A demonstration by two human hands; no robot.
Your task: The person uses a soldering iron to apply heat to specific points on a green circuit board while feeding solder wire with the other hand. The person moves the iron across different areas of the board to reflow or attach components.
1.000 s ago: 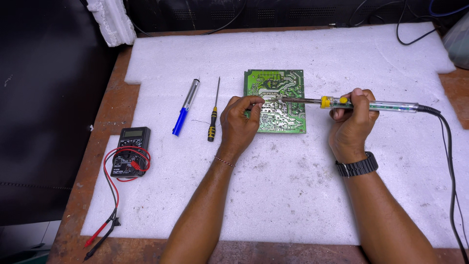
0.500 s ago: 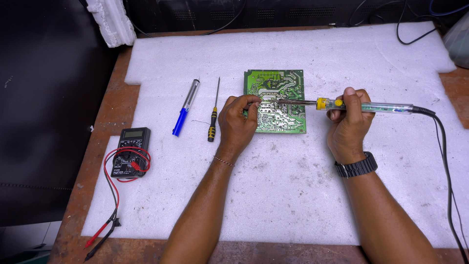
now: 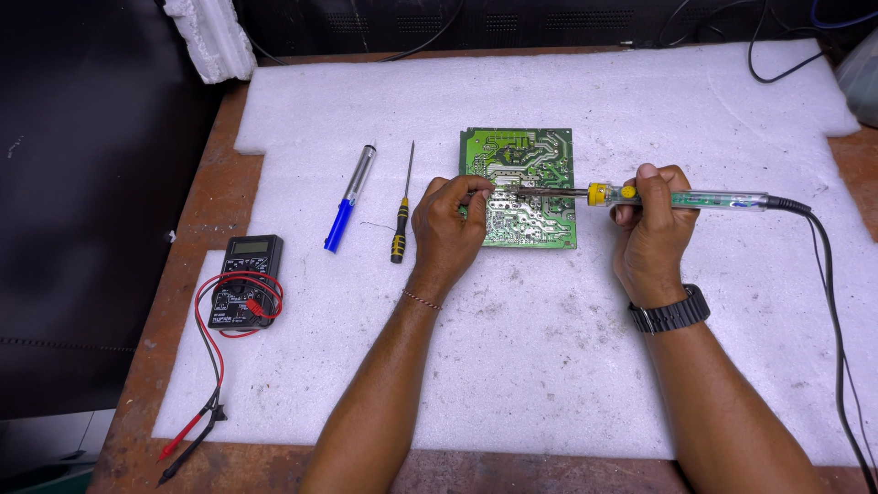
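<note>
Head view: a white foam sheet (image 3: 549, 366), soft and pitted with grey specks, covers most of a rusty brown desk (image 3: 197, 229).

At the sheet's centre lies a green circuit board (image 3: 530, 155), solder side up, its silvery traces showing.

The left hand (image 3: 448, 229) rests on the board's 9 o'clock edge, fingers curled narrow with the fingertips pinched together on the board; whether they hold anything I cannot tell.

The right hand (image 3: 654, 229), a black watch (image 3: 669, 311) on its wrist, is closed around a soldering iron (image 3: 681, 197) with a clear handle and yellow collar. The iron lies level, its metal tip pointing to 9 o'clock and meeting the board just beside the left fingertips. Its black cord (image 3: 837, 302) runs off toward 5 o'clock.

At 9 o'clock from the board lie a thin screwdriver (image 3: 401, 229) with a black and yellow handle, then a blue and silver desoldering pump (image 3: 347, 201).

Toward 8 o'clock sits a black multimeter (image 3: 242, 288) with looped red and black leads (image 3: 206, 366).

At 11 o'clock, a lump of white foam (image 3: 210, 37).
</note>
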